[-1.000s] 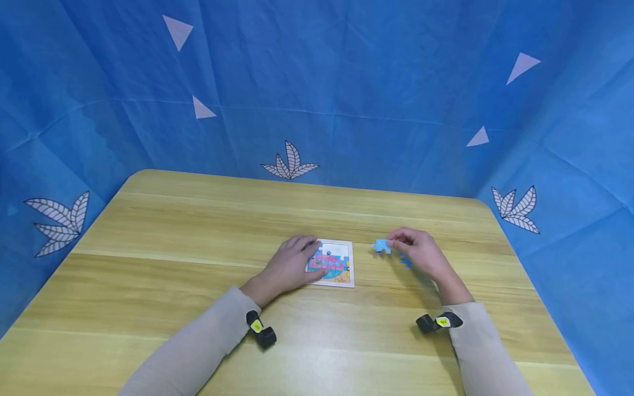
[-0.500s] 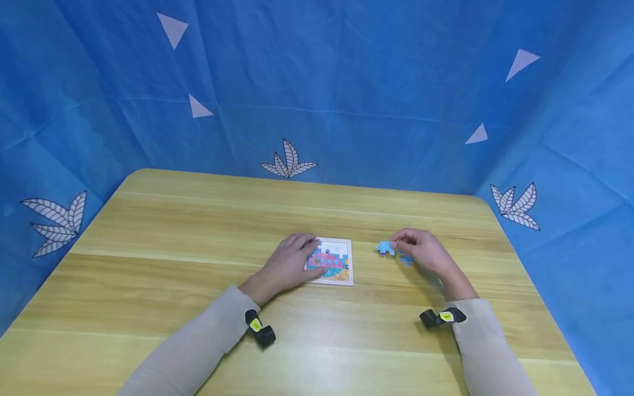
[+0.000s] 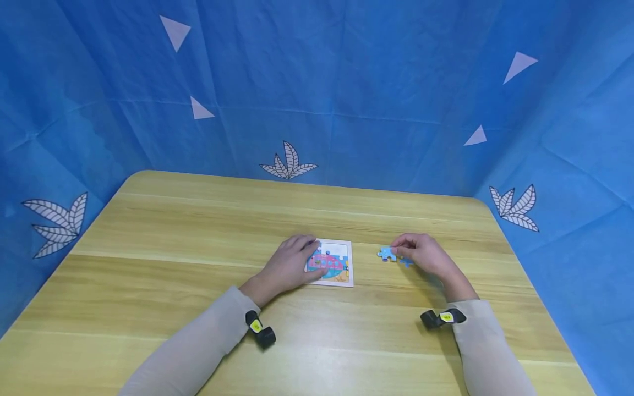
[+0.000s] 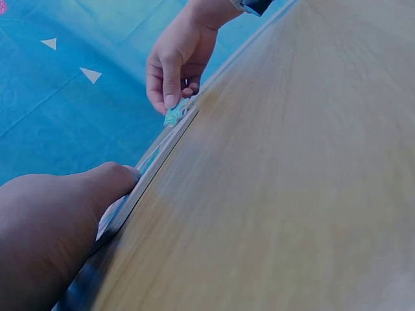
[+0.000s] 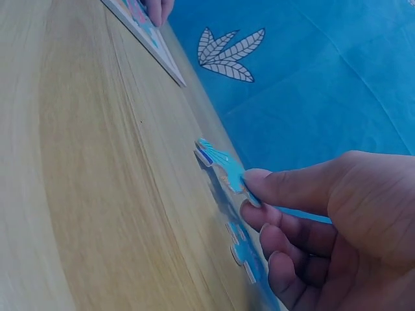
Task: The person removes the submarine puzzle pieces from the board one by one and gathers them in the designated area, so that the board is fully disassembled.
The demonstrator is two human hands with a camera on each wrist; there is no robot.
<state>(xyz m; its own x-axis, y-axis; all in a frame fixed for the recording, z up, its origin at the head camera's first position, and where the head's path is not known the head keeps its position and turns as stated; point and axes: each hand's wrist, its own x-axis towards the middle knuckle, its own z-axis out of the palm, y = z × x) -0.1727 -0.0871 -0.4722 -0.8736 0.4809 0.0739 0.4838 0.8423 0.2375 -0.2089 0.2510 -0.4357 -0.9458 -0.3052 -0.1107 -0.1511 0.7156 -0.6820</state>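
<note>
My right hand (image 3: pixel 421 254) pinches a light blue jigsaw piece (image 5: pixel 224 162) between thumb and fingertips, held tilted just above the table. Below it a second blue jigsaw piece (image 5: pixel 243 251) lies on the wood, partly hidden by the hand in the head view. To the left is a white-framed jigsaw puzzle (image 3: pixel 350 275) with a pink and teal picture; its upper part shows bare white backing. My left hand (image 3: pixel 284 263) rests on the puzzle's left side, fingers at the far left corner and thumb (image 4: pixel 117 178) on the near part. That hand covers the puzzle's left edge.
The light wooden table (image 3: pixel 198 220) has rounded far corners. Blue cloth (image 3: pixel 396 82) with white triangles and leaf prints hangs behind it and along both sides. Each sleeve cuff carries a black wrist camera (image 3: pixel 261 331).
My right hand has shifted slightly right and nearer to me, and the piece in it has turned a little. My left hand stays on the puzzle.
</note>
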